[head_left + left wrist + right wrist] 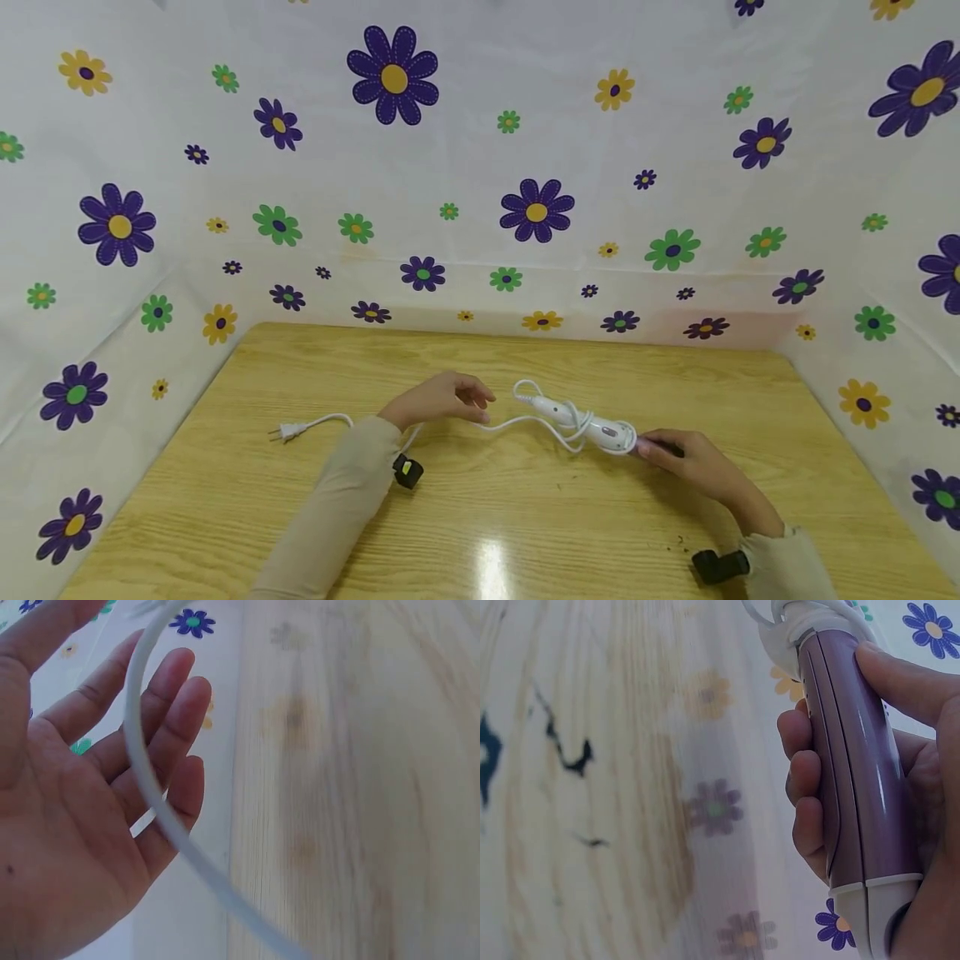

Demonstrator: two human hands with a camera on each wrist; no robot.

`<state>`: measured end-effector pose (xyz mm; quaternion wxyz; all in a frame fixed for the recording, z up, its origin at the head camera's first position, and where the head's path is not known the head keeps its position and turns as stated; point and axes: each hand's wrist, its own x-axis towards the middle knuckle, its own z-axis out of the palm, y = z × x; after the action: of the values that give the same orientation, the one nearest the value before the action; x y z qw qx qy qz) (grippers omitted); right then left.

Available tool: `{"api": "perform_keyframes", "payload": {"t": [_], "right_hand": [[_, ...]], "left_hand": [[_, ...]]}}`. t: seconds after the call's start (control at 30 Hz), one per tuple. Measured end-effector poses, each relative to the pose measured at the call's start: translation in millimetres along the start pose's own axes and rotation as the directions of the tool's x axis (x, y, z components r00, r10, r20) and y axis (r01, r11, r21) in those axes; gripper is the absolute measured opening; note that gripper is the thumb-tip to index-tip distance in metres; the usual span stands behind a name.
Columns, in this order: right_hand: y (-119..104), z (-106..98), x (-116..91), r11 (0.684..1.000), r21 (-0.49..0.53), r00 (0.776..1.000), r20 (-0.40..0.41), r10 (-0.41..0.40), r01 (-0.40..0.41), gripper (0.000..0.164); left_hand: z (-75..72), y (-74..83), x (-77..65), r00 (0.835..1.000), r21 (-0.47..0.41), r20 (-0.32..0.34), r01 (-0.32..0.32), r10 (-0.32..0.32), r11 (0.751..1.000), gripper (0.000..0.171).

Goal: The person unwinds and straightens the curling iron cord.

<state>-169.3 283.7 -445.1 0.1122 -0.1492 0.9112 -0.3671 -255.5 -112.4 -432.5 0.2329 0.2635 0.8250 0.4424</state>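
Observation:
A hair straightener (600, 432) with a white handle and a purple barrel (862, 765) is held right of the table's middle. My right hand (693, 462) grips the purple part, thumb along one side and fingers curled round the other. White cord (137, 750) is wound in loops about the handle and runs left towards the plug. Loosely bent, my left hand (442, 398) hovers left of the handle. The cord crosses in front of its palm in the left wrist view, without a visible pinch. The two-pin plug (287, 431) lies at the left.
A wooden table (450, 517) spreads beneath both hands. White cloth (450, 158) printed with flowers stands behind it and along both sides. Small dark marks (681, 542) show on the wood near the right wrist. Black camera bands (407, 472) sit on both wrists.

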Motion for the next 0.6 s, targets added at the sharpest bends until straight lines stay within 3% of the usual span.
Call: {"api": "perform_keyframes", "payload": {"t": [0.17,0.37,0.6], "right_hand": [[0.5,-0.3,0.0,0.999,0.038,1.000,0.009,0.005,-0.006,0.043],[1.7,-1.4,-0.8,0.999,0.045,1.000,0.011,-0.011,0.010,0.042],[0.2,-3.7,-2.8,0.997,0.074,1.000,0.017,-0.011,0.010,0.042]], "left_hand": [[9.0,4.5,8.5,0.999,-0.006,0.039,-0.013,0.013,1.000,0.039],[16.7,-1.9,18.2,0.998,-0.020,0.070,-0.001,0.002,1.000,0.037],[23.5,-6.6,22.1,0.993,-0.056,0.104,0.068,-0.061,0.996,0.036]]}}
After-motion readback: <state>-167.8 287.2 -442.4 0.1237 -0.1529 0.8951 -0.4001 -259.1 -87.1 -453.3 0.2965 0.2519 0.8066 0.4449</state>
